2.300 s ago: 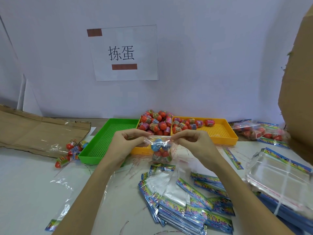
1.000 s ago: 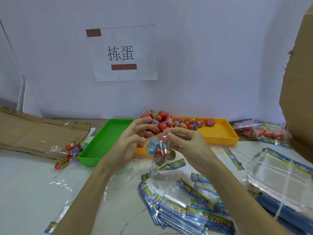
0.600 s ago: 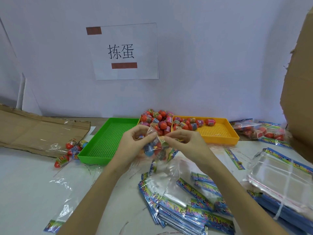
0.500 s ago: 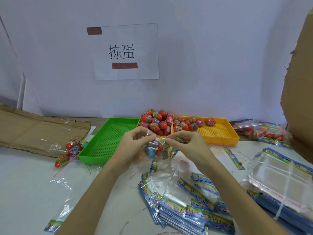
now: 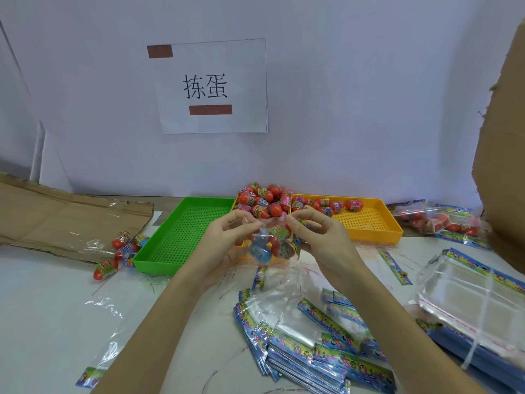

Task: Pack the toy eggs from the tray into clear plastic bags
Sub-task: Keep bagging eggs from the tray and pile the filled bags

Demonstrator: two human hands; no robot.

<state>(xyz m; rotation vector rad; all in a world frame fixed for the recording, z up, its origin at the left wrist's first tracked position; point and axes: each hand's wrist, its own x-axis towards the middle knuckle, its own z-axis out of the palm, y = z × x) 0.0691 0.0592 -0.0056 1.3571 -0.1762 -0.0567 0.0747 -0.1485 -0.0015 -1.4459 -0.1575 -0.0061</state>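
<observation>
- The clear plastic bag point(image 5: 277, 243) hung in the air between the two hands, above the table point(image 5: 42, 308) and just in front of the trays; inside it were a blue toy egg point(image 5: 260, 253) and at least two red ones with printed bands.
- The left hand point(image 5: 227, 237) pinched the bag's top edge on its own side, thumb and fingers curled on the film; its grip was narrow and held the bag.
- The right hand point(image 5: 318, 237) pinched the opposite end of the top edge, likewise a narrow grip holding the bag.
- Handling, as a judgement: the film looked thin, limp and slick, so it would crumple and slide under loose fingers. The eggs looked like light, hard shells that roll to the bottom and pull the bag down. The best hold seemed to be the top strip at both corners, kept taut, away from the bulging eggs.
- Beyond the grip, the orange tray point(image 5: 369, 231) held many loose eggs; the green tray point(image 5: 181, 237) lay beyond the left hand.
- Against the frame half a second back, the hands sat at almost the same place. Against the earliest frame, they were closer together and the bag was bunched rather than hanging flat.
</observation>
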